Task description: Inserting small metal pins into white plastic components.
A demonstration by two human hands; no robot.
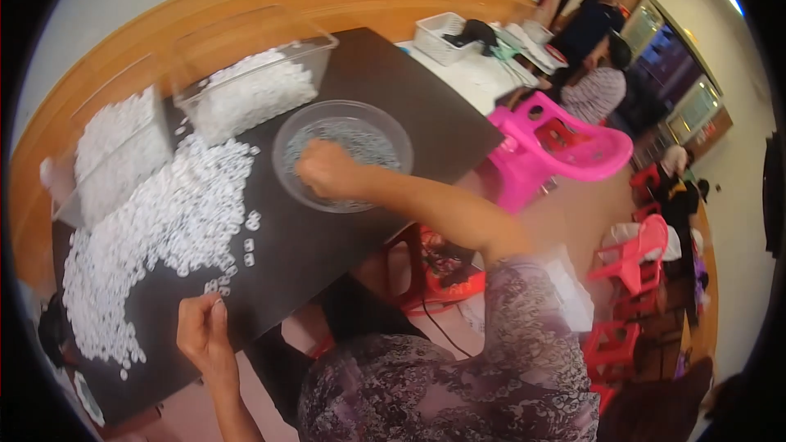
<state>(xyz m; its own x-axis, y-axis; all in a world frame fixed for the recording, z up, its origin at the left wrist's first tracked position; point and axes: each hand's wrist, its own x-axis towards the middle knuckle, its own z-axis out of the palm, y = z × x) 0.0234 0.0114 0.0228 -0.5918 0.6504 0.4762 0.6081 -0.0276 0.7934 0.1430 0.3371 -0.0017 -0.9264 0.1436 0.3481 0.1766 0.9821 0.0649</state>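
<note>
Dark brown, the table (446,119) carries everything close by; take the clear round bowl (404,147) on it as the clock's centre. Small grey pieces (364,139) cover its bottom, and the right hand (326,170) is in among them, fingers curled under — their tips are hidden, so I cannot tell how tightly they close or on what. At 7 o'clock the left hand (205,329) is at the table's near side, thumb drawn against forefinger; anything between them is too small to make out. Loose white pieces (184,213) spread between 7 and 9 o'clock, a few lying just beyond that hand. Clear bins (321,56) heaped with more stand at 9 and 10. Farther out are a white basket (430,45) at 1 and a pink chair (589,164) at 3.

Should the right forearm (442,209) catch the bowl's rim, it could tip and scatter grey among white; a sideways brush of the left hand could knock strays off the edge — nothing pens them in.
</note>
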